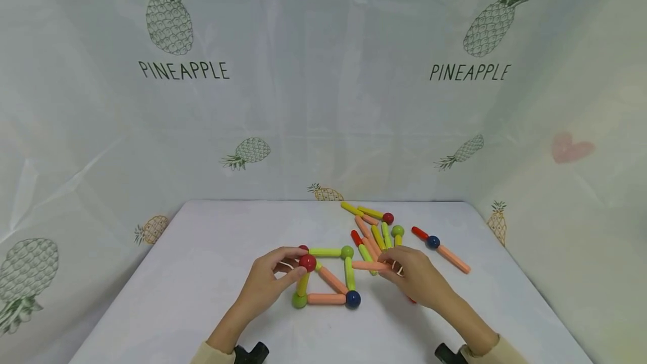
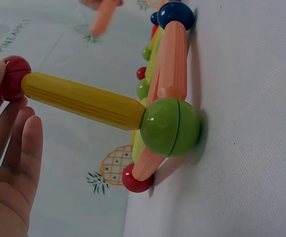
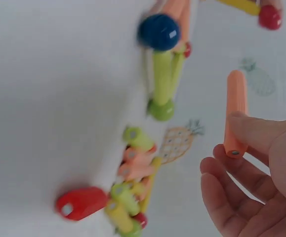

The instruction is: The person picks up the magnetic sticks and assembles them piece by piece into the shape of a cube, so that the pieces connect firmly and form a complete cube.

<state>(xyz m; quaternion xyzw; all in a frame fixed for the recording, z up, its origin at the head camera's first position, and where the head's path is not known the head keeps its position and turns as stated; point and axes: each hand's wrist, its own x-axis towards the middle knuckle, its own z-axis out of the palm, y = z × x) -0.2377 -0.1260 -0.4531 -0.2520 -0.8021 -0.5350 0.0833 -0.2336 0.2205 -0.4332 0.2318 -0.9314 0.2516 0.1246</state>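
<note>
My left hand (image 1: 263, 285) pinches a red ball (image 1: 307, 263) between thumb and fingers. From that ball a yellow stick (image 2: 83, 101) runs down to a green ball (image 2: 170, 127) at the near left corner of a stick frame on the table. The frame also has a blue ball (image 1: 352, 299) at the near right, a green ball (image 1: 347, 252) at the far right, light green sides and peach sticks, one of them diagonal. My right hand (image 1: 419, 280) holds a loose peach stick (image 3: 236, 106) above the table by one end, its other end pointing towards the frame.
Behind my right hand lies a pile of loose sticks (image 1: 376, 235) in peach, yellow, green and red, with a red ball (image 1: 387, 218) beyond. Further right, a blue ball (image 1: 433, 242) joins a red and a peach stick. A pineapple-printed cloth (image 1: 323, 100) hangs behind the table.
</note>
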